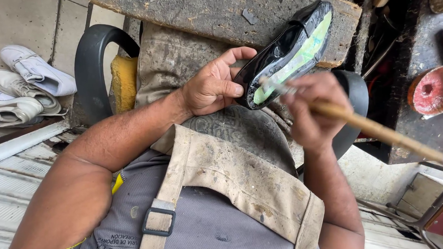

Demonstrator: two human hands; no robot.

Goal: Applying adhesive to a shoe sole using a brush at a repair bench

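Observation:
My left hand grips the heel end of a glossy black shoe, turned sole up over my lap. The pale green underside of the shoe faces me. My right hand holds a long wooden-handled brush; its tip touches the heel part of that pale underside. The toe of the shoe rests against a worn grey workbench slab.
A dirty canvas apron covers my lap. Several white sneakers lie on the floor at left. A black chair armrest with yellow foam stands beside them. At right are a round red-orange wheel and metal rods.

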